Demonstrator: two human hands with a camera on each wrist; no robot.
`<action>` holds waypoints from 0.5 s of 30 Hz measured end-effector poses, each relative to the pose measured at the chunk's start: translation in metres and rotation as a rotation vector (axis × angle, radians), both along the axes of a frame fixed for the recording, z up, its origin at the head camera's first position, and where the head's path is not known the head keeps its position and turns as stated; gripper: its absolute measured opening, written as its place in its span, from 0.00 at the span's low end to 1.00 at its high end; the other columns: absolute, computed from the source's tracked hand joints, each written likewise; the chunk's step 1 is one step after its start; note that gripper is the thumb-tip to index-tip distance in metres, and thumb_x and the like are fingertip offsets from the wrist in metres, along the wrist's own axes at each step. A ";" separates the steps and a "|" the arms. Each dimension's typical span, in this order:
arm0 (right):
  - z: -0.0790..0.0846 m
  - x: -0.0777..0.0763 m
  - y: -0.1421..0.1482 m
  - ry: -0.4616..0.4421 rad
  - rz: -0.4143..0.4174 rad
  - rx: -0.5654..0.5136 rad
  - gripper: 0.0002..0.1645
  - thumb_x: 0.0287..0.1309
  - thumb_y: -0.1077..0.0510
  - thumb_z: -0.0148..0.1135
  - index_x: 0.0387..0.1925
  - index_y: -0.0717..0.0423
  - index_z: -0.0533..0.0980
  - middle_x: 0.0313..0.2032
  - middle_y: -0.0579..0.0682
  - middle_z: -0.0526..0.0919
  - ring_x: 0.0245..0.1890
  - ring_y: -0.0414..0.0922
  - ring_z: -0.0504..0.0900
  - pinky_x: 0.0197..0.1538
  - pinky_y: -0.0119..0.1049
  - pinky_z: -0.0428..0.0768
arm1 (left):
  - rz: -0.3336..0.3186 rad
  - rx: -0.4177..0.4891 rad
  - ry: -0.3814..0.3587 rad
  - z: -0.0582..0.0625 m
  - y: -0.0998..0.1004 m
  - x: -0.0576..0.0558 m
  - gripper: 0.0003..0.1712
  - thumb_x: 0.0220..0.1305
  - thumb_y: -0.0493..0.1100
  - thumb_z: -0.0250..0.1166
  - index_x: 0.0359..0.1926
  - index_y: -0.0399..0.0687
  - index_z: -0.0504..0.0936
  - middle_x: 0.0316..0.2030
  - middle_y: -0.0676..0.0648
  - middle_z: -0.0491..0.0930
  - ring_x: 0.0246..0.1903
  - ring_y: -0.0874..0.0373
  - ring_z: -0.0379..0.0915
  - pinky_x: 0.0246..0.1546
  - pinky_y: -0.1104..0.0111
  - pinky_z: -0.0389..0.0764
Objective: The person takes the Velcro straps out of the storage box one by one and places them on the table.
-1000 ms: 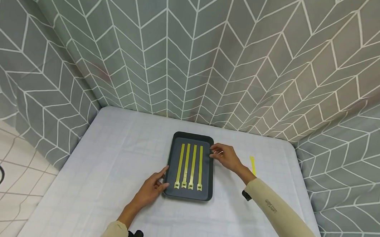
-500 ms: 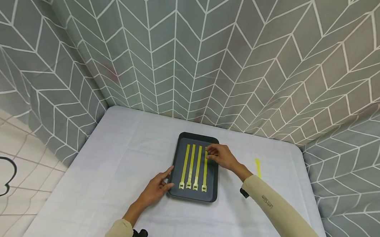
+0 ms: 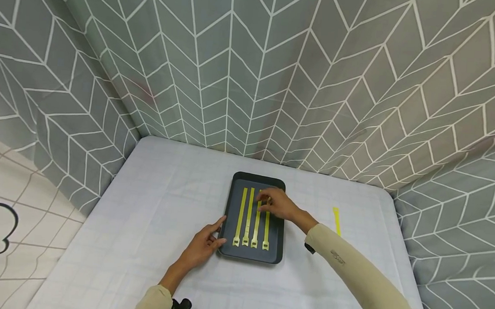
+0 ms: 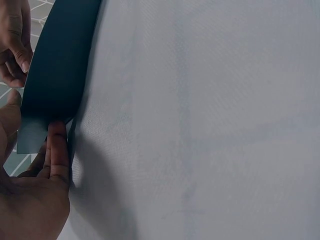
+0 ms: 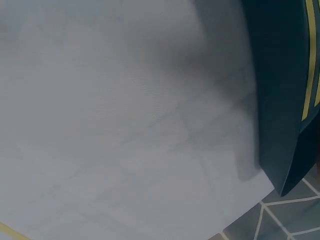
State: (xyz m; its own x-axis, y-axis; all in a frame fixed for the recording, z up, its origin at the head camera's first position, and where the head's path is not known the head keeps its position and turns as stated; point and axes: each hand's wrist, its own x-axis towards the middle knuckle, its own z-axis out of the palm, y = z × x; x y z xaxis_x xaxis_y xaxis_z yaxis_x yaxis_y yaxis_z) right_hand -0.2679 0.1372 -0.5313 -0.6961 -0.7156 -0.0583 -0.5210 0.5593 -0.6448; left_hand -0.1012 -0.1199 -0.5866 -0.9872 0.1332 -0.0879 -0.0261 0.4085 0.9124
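- Change: right hand (image 3: 277, 203) has moved further left across the tray (image 3: 250, 254), from its right edge, past the rightmost strap (image 3: 266, 230), to the far end of the third strap (image 3: 256, 225).
- Likely meaning: work in hand now centers on the third strap; row itself looks unshifted.
- Right hand: fingers bent, gap between thumb and finger, a bit blurred; can't tell whether it touches or holds a strap. Hides far part of the rightmost strap.
- Left hand (image 3: 198, 247): same spot, grips tray's left edge toward the near corner, thumb at the rim, fingers on the outside of the wall.
- Straps: four yellow ones lengthwise in tray, slotted ends toward its near edge; leftmost strap (image 3: 240, 217) and second strap (image 3: 248, 217) uncovered.
- Loose strap (image 3: 337, 220): on the worktop (image 3: 165, 192), well right of the tray, toward the worktop's right edge; near end hidden by the sleeve (image 3: 359, 272).
- Writing: small dark print on right sleeve, too smeared to read. No brand or label legible on straps or tray.
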 end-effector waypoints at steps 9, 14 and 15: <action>-0.003 -0.002 -0.018 0.062 0.182 0.045 0.17 0.55 0.61 0.74 0.47 0.61 0.82 0.46 0.55 0.84 0.49 0.53 0.82 0.54 0.48 0.78 | 0.020 0.000 -0.039 -0.001 0.001 -0.001 0.39 0.67 0.41 0.67 0.76 0.56 0.64 0.53 0.41 0.76 0.32 0.65 0.71 0.35 0.73 0.76; 0.002 0.001 -0.032 0.100 0.252 0.122 0.16 0.55 0.60 0.74 0.46 0.59 0.83 0.48 0.53 0.83 0.52 0.51 0.80 0.61 0.49 0.74 | 0.018 0.001 -0.049 0.001 0.001 -0.001 0.39 0.67 0.40 0.67 0.76 0.56 0.64 0.54 0.41 0.76 0.33 0.64 0.72 0.35 0.72 0.76; 0.003 0.001 -0.035 0.099 0.265 0.153 0.17 0.56 0.59 0.74 0.47 0.57 0.82 0.49 0.52 0.83 0.54 0.51 0.79 0.63 0.48 0.73 | 0.020 0.003 -0.048 0.001 0.001 -0.001 0.39 0.67 0.40 0.67 0.76 0.56 0.64 0.54 0.41 0.76 0.33 0.64 0.72 0.35 0.72 0.76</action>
